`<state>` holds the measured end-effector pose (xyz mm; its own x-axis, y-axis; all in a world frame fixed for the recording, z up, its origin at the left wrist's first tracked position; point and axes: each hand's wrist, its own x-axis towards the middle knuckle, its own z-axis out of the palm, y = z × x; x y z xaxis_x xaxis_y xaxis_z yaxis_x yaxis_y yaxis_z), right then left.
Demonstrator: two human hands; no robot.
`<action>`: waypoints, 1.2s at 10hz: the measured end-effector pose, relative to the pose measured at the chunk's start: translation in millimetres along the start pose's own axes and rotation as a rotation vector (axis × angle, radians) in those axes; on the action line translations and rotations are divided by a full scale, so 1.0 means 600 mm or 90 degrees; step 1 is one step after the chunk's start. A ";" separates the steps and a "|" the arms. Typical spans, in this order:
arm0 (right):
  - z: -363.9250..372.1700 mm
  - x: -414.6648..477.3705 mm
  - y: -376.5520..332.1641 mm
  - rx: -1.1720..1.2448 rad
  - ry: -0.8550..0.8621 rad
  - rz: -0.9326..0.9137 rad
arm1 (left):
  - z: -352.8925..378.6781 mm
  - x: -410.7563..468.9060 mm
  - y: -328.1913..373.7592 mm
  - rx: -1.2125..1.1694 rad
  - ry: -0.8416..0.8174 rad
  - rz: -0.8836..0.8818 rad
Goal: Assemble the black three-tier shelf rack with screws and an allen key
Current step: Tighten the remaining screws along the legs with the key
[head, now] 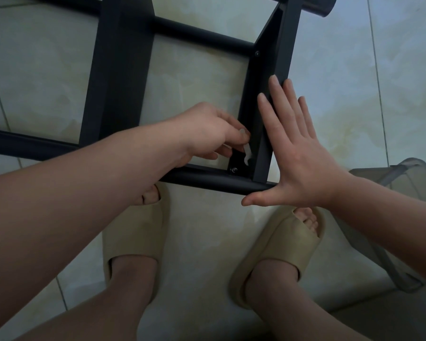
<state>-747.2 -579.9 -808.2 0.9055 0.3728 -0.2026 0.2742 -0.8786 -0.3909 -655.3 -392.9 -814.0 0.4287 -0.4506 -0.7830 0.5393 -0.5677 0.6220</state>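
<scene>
Seen from above, a person's left hand [207,134] reaches in from the left with thumb and fingertips pinched on the top of a small, pale, bent tool, blurred but most likely the allen key [247,153]. The key's long axis runs up and down the picture, from the fingertips towards the person. Its lower end stops just above and a little to the right of a screw [234,169] in the near right inner corner of the rack [126,70]. It is close to the screw, but whether it touches cannot be told. The left hand is plainly the nearer hand to this screw. The right hand [298,148] is spread flat with straight fingers, its fingers laid along the outer face of the rack's upright side piece [273,57] and its thumb reaching under the near round bar [207,179], as if bracing the frame. Seating the key would probably mean a short move down and to the left. The rack is matt black metal, with flat slats and round bars, and stands tipped on a pale tiled floor [194,82]. A second screw [257,53] sits farther up the same side piece. Below are two feet in beige slippers [135,232], and a grey seat [389,205] stands at the right.
</scene>
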 end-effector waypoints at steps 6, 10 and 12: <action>0.002 0.000 0.000 0.000 0.004 -0.003 | 0.004 0.007 0.000 -0.056 -0.003 0.011; 0.003 0.000 0.001 -0.003 0.004 -0.004 | -0.002 0.001 0.002 0.003 -0.009 0.005; 0.001 0.001 0.000 0.004 0.006 -0.002 | 0.002 -0.002 0.003 -0.011 -0.030 -0.002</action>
<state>-747.1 -579.5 -809.0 0.9077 0.3724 -0.1933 0.2746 -0.8756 -0.3974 -655.7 -394.1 -812.1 0.3928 -0.4804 -0.7842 0.5539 -0.5570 0.6188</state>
